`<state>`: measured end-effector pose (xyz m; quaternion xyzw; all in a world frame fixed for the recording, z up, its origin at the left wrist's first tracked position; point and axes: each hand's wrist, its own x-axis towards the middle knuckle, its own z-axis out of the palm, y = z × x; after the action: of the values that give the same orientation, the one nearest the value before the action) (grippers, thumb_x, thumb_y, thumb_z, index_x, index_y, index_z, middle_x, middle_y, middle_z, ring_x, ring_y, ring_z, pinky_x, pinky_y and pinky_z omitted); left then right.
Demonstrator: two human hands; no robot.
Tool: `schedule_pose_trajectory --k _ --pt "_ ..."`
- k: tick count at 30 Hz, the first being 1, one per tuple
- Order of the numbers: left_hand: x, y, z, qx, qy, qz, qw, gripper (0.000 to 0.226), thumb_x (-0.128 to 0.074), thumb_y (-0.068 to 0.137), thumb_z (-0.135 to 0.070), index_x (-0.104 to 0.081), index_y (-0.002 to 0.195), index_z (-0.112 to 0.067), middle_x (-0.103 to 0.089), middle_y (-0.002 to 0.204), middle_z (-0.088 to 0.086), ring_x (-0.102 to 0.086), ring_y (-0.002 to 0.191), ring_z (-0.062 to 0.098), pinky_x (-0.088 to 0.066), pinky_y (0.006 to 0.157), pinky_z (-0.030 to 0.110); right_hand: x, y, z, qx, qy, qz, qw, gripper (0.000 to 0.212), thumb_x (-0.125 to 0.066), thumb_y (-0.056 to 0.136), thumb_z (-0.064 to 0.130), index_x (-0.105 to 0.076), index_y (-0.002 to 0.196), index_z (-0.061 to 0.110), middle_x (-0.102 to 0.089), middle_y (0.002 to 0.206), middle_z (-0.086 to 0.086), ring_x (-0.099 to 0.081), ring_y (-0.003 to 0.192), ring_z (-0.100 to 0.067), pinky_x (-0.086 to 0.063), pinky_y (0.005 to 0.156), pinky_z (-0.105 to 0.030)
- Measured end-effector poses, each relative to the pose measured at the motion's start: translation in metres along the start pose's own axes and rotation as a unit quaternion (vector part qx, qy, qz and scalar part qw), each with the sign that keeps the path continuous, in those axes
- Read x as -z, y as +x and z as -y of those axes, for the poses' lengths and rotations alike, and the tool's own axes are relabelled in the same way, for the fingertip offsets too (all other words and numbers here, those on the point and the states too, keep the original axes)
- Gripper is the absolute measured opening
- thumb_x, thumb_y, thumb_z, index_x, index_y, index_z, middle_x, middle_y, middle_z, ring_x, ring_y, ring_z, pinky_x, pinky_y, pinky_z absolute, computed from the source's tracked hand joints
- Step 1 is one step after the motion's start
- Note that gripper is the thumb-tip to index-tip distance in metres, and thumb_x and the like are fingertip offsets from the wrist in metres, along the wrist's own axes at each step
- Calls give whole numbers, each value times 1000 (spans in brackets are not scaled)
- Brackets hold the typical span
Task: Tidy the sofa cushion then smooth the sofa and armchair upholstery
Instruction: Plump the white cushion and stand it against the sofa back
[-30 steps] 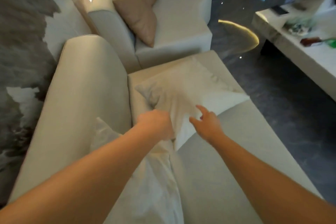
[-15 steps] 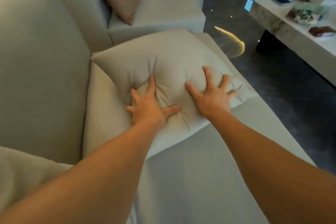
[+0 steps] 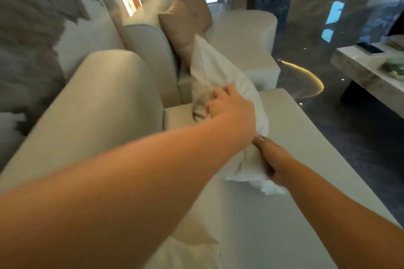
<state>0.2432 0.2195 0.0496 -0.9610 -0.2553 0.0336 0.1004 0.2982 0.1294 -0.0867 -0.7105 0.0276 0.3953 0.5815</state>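
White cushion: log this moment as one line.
white cushion stood on edge on sofa | left hand grips side | right hand grips bottom corner | armchair untouched

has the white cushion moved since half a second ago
Yes. The white cushion lay flat on the sofa seat under both palms; now it stands on edge, lifted toward the sofa backrest, gripped by the left hand and right hand.

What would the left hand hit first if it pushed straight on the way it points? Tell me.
Its own load: the left hand already presses the white cushion. Beyond that, the line runs toward the tan cushion on the armchair, though depth is unclear.
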Motion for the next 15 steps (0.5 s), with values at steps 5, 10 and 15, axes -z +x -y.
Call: schedule_pose_trajectory --k 5,10,15 --pt "-3 -9 120 92 150 161 971 80 -80 67 -47 -51 131 -11 -48 135 15 -46 124 42 -46 95 55 -137 -18 -30 -22 53 112 992 46 -58 93 44 -54 134 24 -59 132 -2 -61 104 -27 -60 75 -47" --pt "-55 -16 128 95 84 173 977 102 -83 58 -54 -38 141 -13 -26 145 19 -33 129 48 -44 98 56 -164 5 -73 4 31 48 998 69 -58 90 53 -33 151 32 -39 155 -2 -45 135 -34 -54 94 -47" --pt "-58 -17 147 71 17 181 981 111 -78 54 -67 -33 146 -26 -20 148 15 -30 131 46 -39 105 54 -148 -8 -64 -51 64 112 990 74 -63 86 55 -30 150 39 -30 157 -1 -46 115 -32 -62 58 -44"
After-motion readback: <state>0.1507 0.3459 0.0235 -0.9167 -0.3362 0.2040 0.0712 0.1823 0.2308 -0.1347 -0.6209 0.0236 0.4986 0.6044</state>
